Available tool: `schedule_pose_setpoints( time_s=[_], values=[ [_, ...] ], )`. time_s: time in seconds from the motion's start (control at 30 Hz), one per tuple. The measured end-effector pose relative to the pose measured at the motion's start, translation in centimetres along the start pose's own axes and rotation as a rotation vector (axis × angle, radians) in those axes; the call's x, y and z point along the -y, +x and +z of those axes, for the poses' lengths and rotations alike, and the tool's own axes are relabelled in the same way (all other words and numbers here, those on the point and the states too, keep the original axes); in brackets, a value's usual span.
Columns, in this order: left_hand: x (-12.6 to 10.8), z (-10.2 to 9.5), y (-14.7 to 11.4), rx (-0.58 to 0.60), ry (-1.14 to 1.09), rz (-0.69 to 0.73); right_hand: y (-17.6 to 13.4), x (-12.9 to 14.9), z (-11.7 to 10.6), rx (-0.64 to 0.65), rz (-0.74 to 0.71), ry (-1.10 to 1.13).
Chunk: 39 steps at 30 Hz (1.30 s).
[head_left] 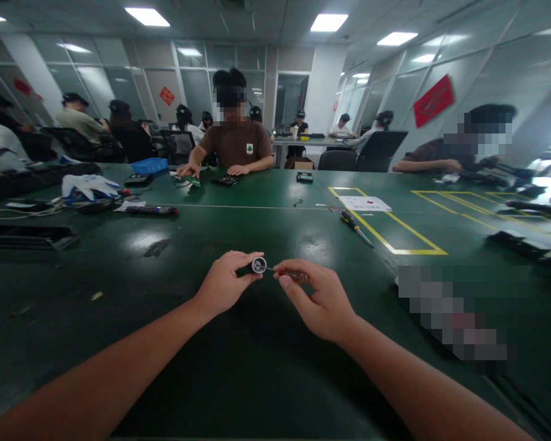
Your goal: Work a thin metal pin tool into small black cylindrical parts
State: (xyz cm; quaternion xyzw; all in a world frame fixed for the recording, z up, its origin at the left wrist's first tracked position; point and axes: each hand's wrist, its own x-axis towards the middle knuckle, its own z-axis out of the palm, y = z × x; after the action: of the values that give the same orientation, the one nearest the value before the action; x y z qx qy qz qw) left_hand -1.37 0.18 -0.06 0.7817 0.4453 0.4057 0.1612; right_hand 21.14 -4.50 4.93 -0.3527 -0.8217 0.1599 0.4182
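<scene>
Between thumb and fingers, my left hand [227, 278] grips a small round cylindrical part [259, 265] with a pale rim, its open end turned toward me. My right hand [319, 297] is closed around the clear, brownish handle of a small screwdriver [298, 276]. The thin shaft points left and its tip reaches the rim or inside of the round part; which one I cannot tell. Both hands are held above the green table [202, 367], near its middle.
A larger yellow-black screwdriver [357, 229] lies beyond my right hand, near a white paper [365, 203] and yellow tape outlines. White gloves [89, 187], a blue bin [149, 166] and a black tray [27, 237] are at left. Across the table sits a person in brown [236, 144].
</scene>
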Motion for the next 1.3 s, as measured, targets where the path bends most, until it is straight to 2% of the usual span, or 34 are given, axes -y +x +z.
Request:
schedule_pose_setpoints(
  time_s=[0.17,0.43,0.63,0.87,1.07,1.3],
  values=[
    [-0.25,-0.01,-0.01,0.035,0.003,0.081,0.03,-0.04,0.28,0.021,-0.006,0.003],
    [-0.35,-0.1,0.06,0.001,0.029,0.022,-0.02,-0.21,0.2,-0.028,-0.02,0.008],
    [-0.62,-0.19,0.11,0.042,0.046,0.125,0.09,-0.18,0.27,0.008,-0.037,-0.03],
    [-0.22,0.0,0.06,0.009,0.064,0.051,-0.01,-0.16,0.15,-0.033,-0.03,0.002],
    [-0.74,-0.23,0.07,0.051,0.076,0.134,0.05,-0.12,0.36,0.001,-0.032,-0.032],
    [-0.31,-0.07,0.09,0.019,0.071,0.093,-0.1,-0.27,0.37,-0.027,-0.031,-0.013]
  ],
)
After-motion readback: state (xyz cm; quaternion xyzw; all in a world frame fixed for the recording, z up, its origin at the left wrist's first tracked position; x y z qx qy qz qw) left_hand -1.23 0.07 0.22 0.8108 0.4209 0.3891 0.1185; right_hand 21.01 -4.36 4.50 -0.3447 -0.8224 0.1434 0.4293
